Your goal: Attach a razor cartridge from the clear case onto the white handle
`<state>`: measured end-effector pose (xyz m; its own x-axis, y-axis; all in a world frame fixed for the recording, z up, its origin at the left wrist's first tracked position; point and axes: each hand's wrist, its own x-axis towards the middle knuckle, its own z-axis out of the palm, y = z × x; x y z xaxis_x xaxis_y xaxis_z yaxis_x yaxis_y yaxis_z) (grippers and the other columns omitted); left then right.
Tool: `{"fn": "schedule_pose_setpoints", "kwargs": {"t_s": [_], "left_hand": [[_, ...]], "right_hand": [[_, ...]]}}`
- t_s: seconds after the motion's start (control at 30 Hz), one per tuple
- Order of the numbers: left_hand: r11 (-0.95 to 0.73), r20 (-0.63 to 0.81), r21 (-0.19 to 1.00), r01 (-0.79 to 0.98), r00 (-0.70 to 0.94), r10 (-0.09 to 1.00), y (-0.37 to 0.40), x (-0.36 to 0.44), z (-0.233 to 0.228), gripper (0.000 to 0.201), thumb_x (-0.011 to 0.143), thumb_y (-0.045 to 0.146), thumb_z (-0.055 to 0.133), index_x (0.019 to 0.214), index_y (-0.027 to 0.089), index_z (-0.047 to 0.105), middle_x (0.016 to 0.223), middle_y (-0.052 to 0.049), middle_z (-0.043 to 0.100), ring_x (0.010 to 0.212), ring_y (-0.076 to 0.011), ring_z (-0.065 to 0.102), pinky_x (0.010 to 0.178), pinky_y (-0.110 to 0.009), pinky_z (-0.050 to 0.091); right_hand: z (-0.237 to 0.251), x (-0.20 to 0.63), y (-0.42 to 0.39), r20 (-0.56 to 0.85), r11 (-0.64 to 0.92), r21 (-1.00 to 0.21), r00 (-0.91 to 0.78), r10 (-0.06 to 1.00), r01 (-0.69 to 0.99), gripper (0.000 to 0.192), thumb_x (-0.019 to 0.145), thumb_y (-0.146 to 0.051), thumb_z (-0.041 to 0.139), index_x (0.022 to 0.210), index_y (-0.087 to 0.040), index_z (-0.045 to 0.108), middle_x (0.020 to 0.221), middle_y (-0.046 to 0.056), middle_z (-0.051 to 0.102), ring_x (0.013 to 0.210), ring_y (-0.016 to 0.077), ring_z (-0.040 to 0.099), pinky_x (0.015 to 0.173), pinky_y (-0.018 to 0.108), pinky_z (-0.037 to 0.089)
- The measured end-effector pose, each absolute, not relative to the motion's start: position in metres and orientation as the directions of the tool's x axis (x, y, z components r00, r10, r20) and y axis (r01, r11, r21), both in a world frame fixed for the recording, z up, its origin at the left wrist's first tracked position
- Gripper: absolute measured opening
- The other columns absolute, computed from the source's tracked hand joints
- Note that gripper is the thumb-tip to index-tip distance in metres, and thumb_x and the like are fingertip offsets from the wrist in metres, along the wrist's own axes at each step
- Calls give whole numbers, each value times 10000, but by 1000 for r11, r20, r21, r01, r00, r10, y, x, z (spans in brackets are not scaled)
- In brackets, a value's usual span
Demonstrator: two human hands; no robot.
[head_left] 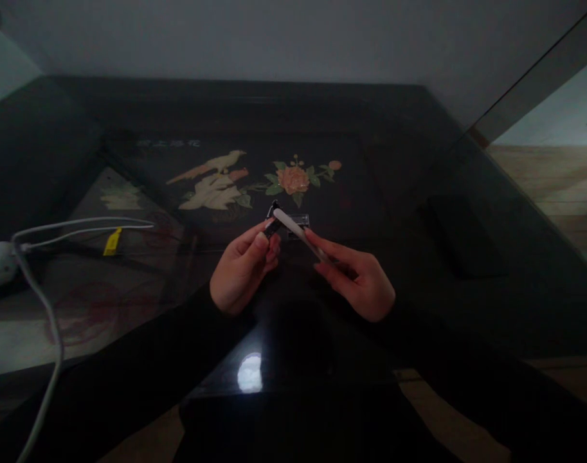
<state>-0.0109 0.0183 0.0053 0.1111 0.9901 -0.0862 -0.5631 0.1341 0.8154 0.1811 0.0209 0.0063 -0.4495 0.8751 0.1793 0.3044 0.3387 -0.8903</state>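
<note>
two hands (245, 267) (355, 276) hold a razor (293, 228) above clear case (300, 224).

The small black piece (272, 226) pinched in the left hand (242, 273) is mostly covered by its fingers. The right hand (358, 280) hides the white stick's (300, 235) lower end. The white cable (52, 321) beside the left hand runs off the bottom edge.

Glossy black tabletop (418, 161) inlaid with cream bird and pink flower with green leaves, white stick (293, 228), white cable (47, 308) with yellow tag (112, 242), black sleeves (143, 360)
</note>
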Motion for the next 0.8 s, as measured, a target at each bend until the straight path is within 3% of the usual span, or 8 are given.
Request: {"fn": "schedule_pose_setpoints", "kwargs": {"t_s": [0.13,0.43,0.67,0.8], "left_hand": [[131,-76,812,-569,119,990,19,-11,5,455,648,393,809,1001,130,697,647,32,460,546,-48,369,457,-139,333],[133,-79,815,-564,119,990,20,-12,1,483,617,444,815,991,157,713,638,35,475,542,-42,385,468,-125,352],[139,-86,810,-569,119,989,19,-11,5,461,617,396,828,977,134,706,649,29,484,541,-43,385,460,-132,348],[136,-89,812,-568,111,990,18,-11,5,400,602,398,836,867,133,695,651,23,500,544,-50,399,455,-142,349]], "right_hand": [[8,180,17,223,389,-884,-499,837,258,462,883,-189,542,1340,-253,516,1252,44,640,927,177,684,795,321,570],[11,180,14,307,477,-860,-560,769,183,476,879,-151,547,1344,-245,507,1267,55,630,1020,173,663,853,304,548],[9,180,18,232,408,-868,-493,838,285,455,887,-192,537,1337,-251,520,1209,53,666,904,174,683,793,322,563],[9,180,20,155,322,-887,-443,883,331,456,886,-207,527,1341,-225,521,1140,50,693,841,171,685,706,295,568]]}}
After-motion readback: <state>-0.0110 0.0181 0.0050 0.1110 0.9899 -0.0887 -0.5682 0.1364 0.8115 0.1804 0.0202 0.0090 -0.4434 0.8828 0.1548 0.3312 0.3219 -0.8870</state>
